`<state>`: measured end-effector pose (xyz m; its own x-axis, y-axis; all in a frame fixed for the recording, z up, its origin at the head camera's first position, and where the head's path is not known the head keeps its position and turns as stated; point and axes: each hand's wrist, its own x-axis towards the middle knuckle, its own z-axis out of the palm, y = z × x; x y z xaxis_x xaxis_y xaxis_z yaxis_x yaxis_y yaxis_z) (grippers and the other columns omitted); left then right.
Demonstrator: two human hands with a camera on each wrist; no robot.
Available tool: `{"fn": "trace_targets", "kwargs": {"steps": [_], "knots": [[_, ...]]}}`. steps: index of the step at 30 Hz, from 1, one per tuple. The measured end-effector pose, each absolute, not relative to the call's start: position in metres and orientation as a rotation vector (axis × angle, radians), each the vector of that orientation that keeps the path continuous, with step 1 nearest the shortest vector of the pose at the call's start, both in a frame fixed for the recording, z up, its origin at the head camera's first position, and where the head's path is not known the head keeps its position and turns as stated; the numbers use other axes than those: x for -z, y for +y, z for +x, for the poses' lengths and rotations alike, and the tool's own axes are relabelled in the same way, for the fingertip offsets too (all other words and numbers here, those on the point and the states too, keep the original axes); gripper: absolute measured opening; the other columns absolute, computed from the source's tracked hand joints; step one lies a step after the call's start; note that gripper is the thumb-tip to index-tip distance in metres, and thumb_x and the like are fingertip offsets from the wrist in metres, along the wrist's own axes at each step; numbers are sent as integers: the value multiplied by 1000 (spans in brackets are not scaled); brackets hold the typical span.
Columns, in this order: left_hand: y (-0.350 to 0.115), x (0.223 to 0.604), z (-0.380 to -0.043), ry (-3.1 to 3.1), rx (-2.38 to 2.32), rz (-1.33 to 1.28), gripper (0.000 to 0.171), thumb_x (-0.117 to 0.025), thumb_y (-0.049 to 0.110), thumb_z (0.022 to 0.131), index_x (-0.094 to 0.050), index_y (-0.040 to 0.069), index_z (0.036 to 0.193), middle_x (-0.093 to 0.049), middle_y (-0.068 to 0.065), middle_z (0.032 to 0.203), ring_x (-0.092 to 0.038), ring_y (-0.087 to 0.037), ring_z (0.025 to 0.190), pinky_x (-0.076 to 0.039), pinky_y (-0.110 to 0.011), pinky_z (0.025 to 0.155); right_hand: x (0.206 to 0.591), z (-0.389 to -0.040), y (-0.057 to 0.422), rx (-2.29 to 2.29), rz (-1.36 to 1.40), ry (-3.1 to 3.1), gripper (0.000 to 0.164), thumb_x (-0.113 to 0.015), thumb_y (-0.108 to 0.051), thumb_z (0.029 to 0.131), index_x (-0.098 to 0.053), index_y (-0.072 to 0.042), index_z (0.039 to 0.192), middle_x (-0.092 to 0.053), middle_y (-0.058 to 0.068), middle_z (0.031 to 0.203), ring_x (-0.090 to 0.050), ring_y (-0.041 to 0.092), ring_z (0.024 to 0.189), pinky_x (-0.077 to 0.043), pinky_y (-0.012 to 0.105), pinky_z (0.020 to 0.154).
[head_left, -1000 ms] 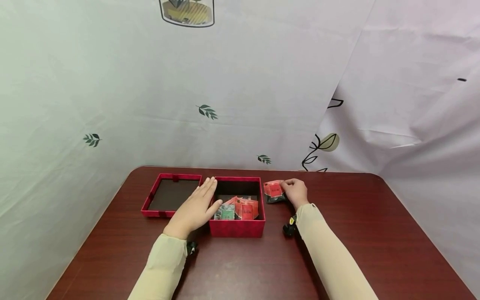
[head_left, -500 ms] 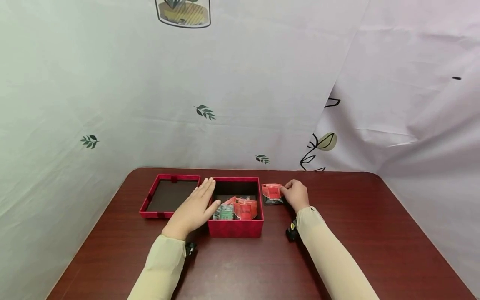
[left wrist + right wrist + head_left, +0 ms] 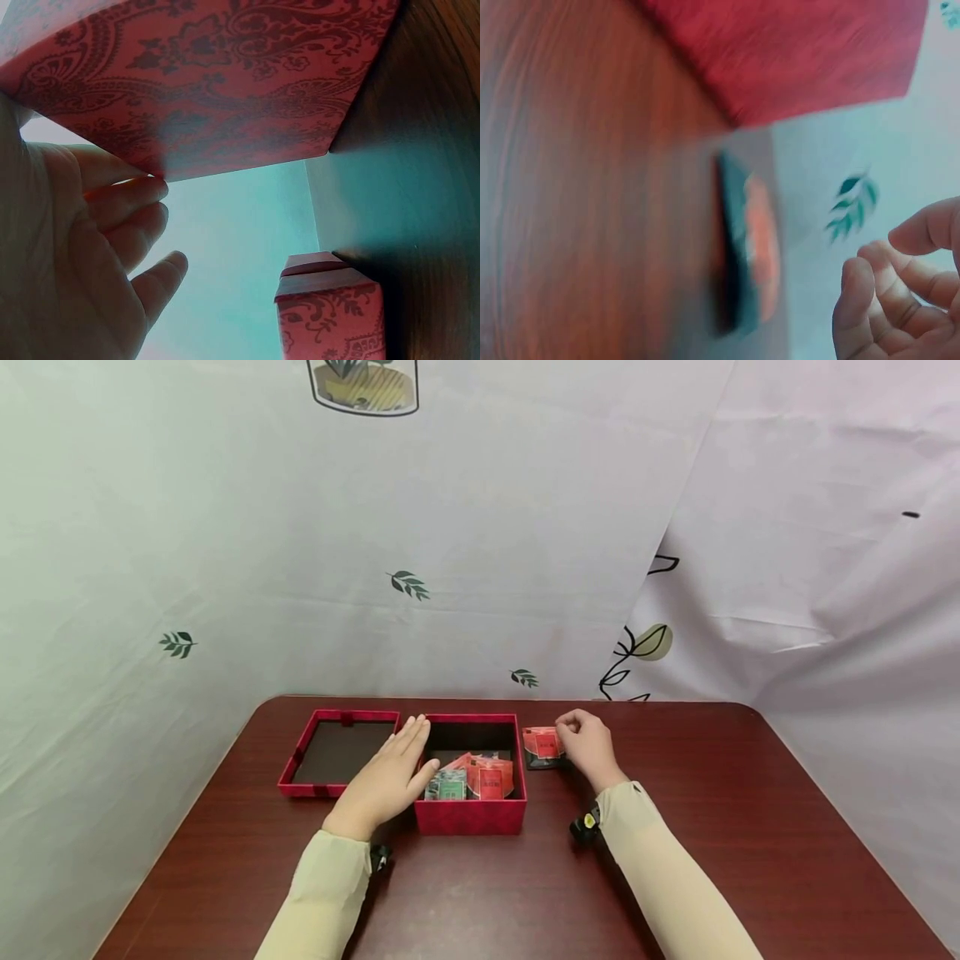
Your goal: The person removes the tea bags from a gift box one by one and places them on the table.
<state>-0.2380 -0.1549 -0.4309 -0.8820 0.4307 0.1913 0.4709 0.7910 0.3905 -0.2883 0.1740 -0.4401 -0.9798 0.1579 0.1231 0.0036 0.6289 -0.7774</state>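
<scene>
The person's left hand (image 3: 386,781) is lying along the left wall of a red, dark-patterned rectangular box (image 3: 470,817), its fingers straight and pointing to the far side, its thumb reaching over the box's inside; it is gripping nothing. The box is standing uncovered on a reddish-brown wooden table (image 3: 480,893), and in its near part it is holding a green-and-grey sachet (image 3: 452,787) on the left and orange-red sachets (image 3: 491,783) on the right, partly overlapping. To the left, just beside the box, a shallow red lid with a dark lining (image 3: 347,752) is lying with its inside facing up. To the right of the box, near its far end, a single orange-red and black sachet (image 3: 542,745) is lying on the table. The person's right hand (image 3: 588,747) is hovering at the right of this sachet, its grip released: the fingers are loosely bending near the thumb, with a gap showing between them and the sachet in the right wrist view. Behind the table a whitish leaf-printed cloth (image 3: 480,510) is hanging
</scene>
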Motion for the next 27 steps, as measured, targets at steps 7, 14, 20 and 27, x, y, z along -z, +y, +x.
{"fn": "trace_targets", "kwargs": {"steps": [7,14,20,27], "knots": [[-154,429,-238,-2887,666,-731,73,-53,40,104,-28,-3,158,-24,-19,165,-18,-35,154,-21,-53,122,420,-270,157,-1350,66,-2606,17,-59,-11,96,-73,-5,105,-65,6,83,-56,19,68,-47,30,61],[-156,429,-237,-2897,624,-720,73,-53,40,104,-28,-1,158,-24,-18,165,-18,-34,154,-21,-54,122,404,-254,142,-1299,322,-2510,15,-60,-6,95,-73,-8,102,-67,3,86,-59,17,74,-51,32,67],[-156,429,-237,-2894,615,-718,71,-54,38,104,-29,-1,158,-23,-17,165,-19,-34,154,-20,-54,122,391,-247,128,-1209,518,-2489,13,-61,-5,94,-72,-7,103,-66,1,91,-62,14,81,-58,35,75],[-155,428,-237,-2897,620,-723,71,-53,37,104,-27,0,159,-23,-17,165,-19,-33,154,-21,-54,122,383,-245,117,-1156,681,-2530,11,-64,-5,95,-71,-8,104,-67,3,98,-63,16,88,-60,39,81]]}}
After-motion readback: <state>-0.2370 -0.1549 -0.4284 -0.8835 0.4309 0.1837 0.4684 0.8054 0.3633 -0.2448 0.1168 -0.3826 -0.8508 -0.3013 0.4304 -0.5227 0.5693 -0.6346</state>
